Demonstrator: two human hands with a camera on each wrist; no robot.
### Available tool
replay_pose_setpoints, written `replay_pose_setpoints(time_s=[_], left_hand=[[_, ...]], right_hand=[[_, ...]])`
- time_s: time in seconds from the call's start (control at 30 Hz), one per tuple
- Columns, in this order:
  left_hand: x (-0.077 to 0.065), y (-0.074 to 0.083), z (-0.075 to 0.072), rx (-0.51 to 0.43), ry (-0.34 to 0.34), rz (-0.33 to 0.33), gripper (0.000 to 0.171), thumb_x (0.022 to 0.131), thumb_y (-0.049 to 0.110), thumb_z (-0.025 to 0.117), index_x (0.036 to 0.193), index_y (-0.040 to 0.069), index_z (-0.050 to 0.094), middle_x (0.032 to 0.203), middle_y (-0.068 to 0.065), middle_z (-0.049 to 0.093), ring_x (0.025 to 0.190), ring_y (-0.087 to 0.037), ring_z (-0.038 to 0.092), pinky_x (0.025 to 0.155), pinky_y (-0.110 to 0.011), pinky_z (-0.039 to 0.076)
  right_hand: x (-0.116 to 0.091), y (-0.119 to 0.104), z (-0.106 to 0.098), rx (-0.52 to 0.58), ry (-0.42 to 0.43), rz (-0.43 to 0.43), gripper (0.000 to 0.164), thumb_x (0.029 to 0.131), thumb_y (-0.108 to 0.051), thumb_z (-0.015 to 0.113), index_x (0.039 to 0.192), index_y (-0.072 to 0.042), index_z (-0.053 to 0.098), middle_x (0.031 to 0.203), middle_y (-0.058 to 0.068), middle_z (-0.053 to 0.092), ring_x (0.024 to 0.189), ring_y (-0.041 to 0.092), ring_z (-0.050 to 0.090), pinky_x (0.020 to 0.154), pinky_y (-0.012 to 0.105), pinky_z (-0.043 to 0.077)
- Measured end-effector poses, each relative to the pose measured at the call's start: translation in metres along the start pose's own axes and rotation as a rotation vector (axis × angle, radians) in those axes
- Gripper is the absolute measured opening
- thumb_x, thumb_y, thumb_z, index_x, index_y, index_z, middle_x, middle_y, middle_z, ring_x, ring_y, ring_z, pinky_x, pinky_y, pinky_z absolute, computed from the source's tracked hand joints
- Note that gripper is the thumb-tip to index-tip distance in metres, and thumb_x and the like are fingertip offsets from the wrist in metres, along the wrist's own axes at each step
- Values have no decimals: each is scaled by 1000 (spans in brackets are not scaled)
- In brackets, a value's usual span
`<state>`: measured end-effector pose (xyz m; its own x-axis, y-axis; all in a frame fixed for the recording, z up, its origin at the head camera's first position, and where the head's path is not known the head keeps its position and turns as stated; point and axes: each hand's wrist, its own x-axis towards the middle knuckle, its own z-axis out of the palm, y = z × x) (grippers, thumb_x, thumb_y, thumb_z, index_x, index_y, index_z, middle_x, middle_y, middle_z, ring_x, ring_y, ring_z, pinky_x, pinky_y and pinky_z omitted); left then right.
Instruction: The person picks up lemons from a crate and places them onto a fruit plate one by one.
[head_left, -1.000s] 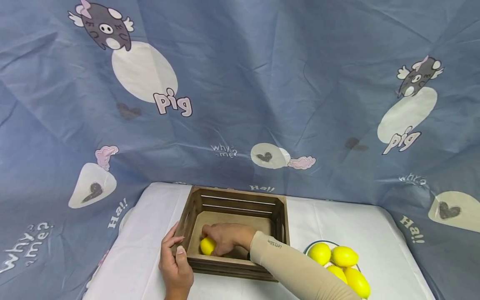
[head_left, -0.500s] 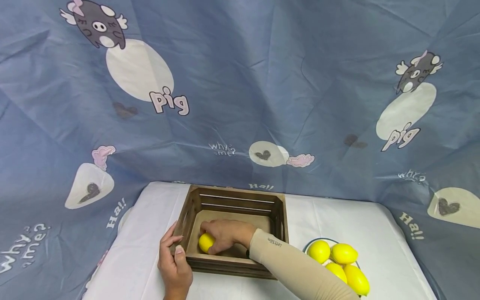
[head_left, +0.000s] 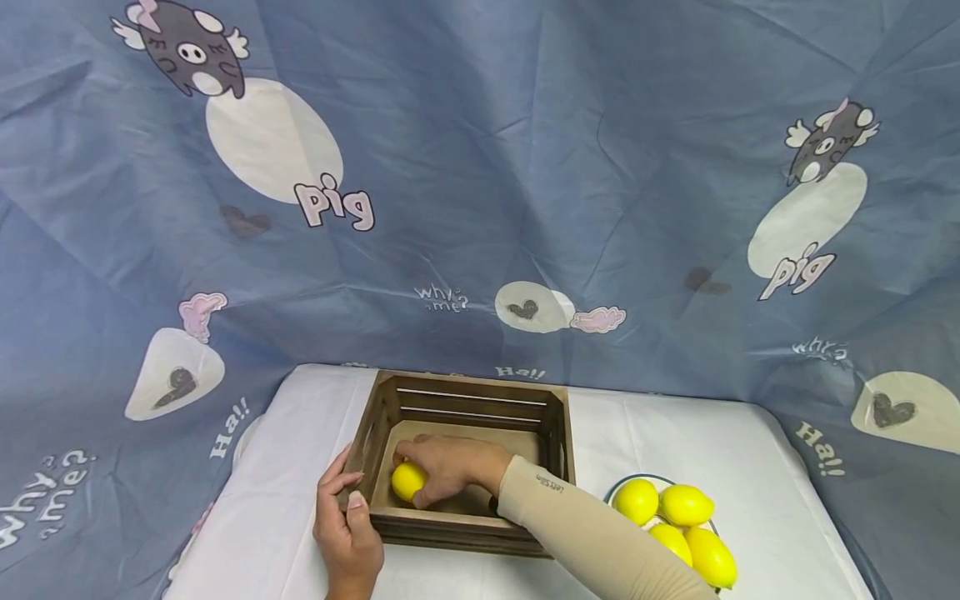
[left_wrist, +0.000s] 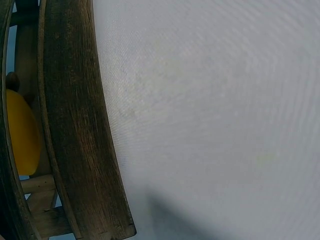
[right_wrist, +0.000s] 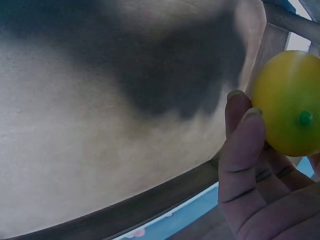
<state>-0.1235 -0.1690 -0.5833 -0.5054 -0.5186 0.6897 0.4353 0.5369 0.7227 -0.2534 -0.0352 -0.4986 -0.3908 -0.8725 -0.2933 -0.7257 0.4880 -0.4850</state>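
In the head view my right hand (head_left: 446, 467) reaches into a brown slatted wooden crate (head_left: 472, 537) and holds a yellow lemon (head_left: 407, 481) near its front left corner. The right wrist view shows fingers against the side of this lemon (right_wrist: 285, 100), its green-tinted end facing the camera. My left hand (head_left: 348, 533) grips the crate's left side by the front corner, thumb toward the front. Seen from the left wrist, the lemon (left_wrist: 24, 135) shows through a gap between dark slats (left_wrist: 80, 115); the left hand is out of that view.
Several lemons (head_left: 686, 505) sit on a plate (head_left: 619, 486) with a dark rim, right of the crate and partly behind the sleeved right forearm (head_left: 585, 529). White cloth (head_left: 660, 429) covers the table. A blue printed cloth (head_left: 465, 167) hangs behind and at the sides.
The right hand and its lemon have shifted slightly left inside the crate, and more of the lemon shows. The left hand keeps its place on the crate. The head view has drifted a little.
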Motion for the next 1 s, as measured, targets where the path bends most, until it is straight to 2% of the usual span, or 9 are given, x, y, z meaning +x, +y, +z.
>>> replay_pose_setpoints(time_s=[0.33, 0.57, 0.7, 1.0], left_hand=[[4, 0, -1, -20, 15, 25, 23, 96, 0, 42, 105, -12, 59, 137, -27, 62, 118, -17, 60, 101, -20, 41], [-3, 2, -3, -13, 12, 8, 23, 96, 1, 42, 106, -12, 59, 138, -26, 62, 113, -16, 59, 99, -19, 40], [-4, 1, -2, -8, -2, 1, 23, 96, 0, 42, 108, -11, 59, 139, -25, 62, 113, -16, 59, 100, -19, 40], [0, 4, -3, -26, 6, 15, 23, 95, -1, 42, 108, -12, 59, 139, -26, 61, 117, -17, 59, 101, -19, 41]], right_hand=[[-2, -4, -5, -15, 41, -7, 55, 83, -25, 82, 132, -18, 59, 104, -5, 56, 85, 8, 54, 74, 21, 47], [-9, -9, -8, -44, 90, -44, 62, 82, -27, 80, 139, -16, 59, 114, -3, 58, 87, 6, 54, 74, 19, 46], [-16, -11, -13, -49, 120, -22, 64, 82, -28, 80, 141, -18, 59, 118, -1, 58, 85, 6, 54, 71, 21, 47], [-33, -23, -37, -116, 156, 40, 66, 82, -31, 80, 144, -25, 58, 112, -4, 59, 81, 8, 55, 64, 25, 47]])
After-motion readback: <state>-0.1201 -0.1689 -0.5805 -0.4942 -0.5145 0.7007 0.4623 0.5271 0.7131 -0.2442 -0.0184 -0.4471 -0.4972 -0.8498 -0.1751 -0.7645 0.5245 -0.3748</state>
